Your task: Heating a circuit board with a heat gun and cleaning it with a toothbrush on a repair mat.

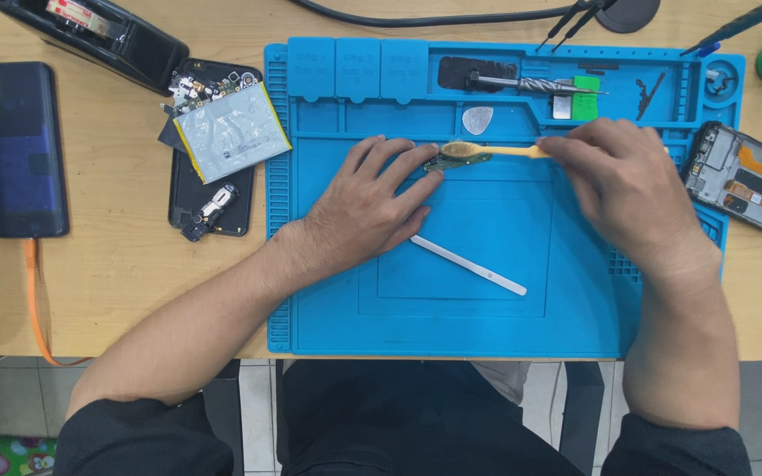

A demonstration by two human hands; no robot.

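Observation:
My left hand (368, 203) lies flat on the blue work mat (487, 326), its fingertips pressing down a small green circuit board (451, 162). My right hand (623, 189) grips the handle of a pale wooden brush (496, 151), whose bristled head rests on top of the board. A thin white flat pry strip (469, 265) lies on the mat just below my left hand.
An opened phone body with a silver battery (231, 132) lies left of the mat, a dark blue phone (19, 145) on an orange cable farther left. Another phone frame (747, 181) sits at right. A screwdriver (531, 85) and pick (478, 120) rest in the mat's top trays.

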